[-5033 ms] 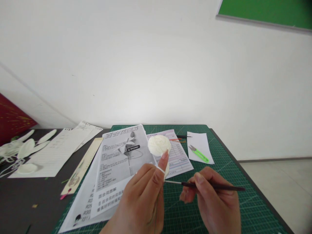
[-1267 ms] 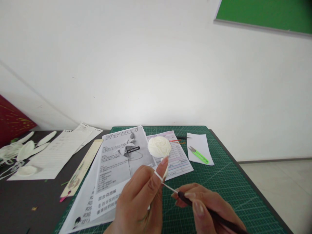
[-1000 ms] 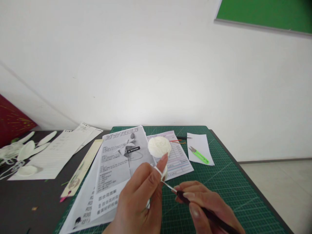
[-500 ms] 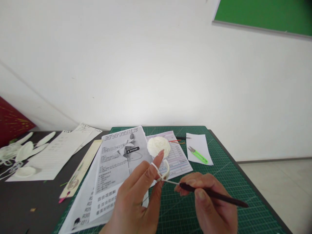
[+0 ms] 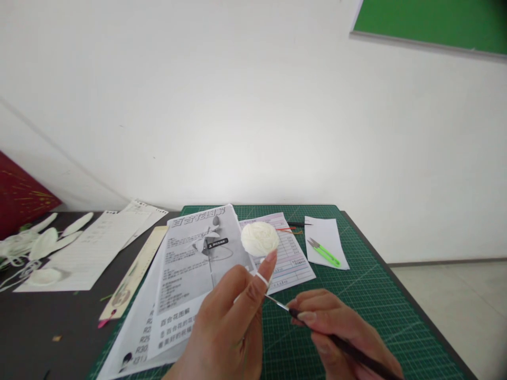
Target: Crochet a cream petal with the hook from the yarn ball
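Observation:
My left hand [image 5: 233, 322] is closed, its index finger raised with white yarn [image 5: 261, 277] looped round it. The small crocheted piece it pinches is mostly hidden behind the fingers. Between thumb and fingers, my right hand [image 5: 336, 330] grips a crochet hook [image 5: 348, 351] with a dark handle. The metal shaft of the hook points left and its tip reaches the yarn at my left fingers. Just beyond my left fingertip lies a ball of white yarn [image 5: 259, 238], on a printed form [image 5: 295, 258].
Printed pattern sheets [image 5: 190, 269] lie left on the green cutting mat [image 5: 368, 285]. Green-handled thread snips [image 5: 325, 253] rest on white paper [image 5: 332, 229] at right. Further left are a ruler-like strip [image 5: 137, 269], lined paper [image 5: 85, 253] and white crocheted petals [image 5: 45, 243].
My left hand has turned, so the small white loop of crochet no longer shows. My right hand has shifted slightly down and right, and the hook slants more steeply.

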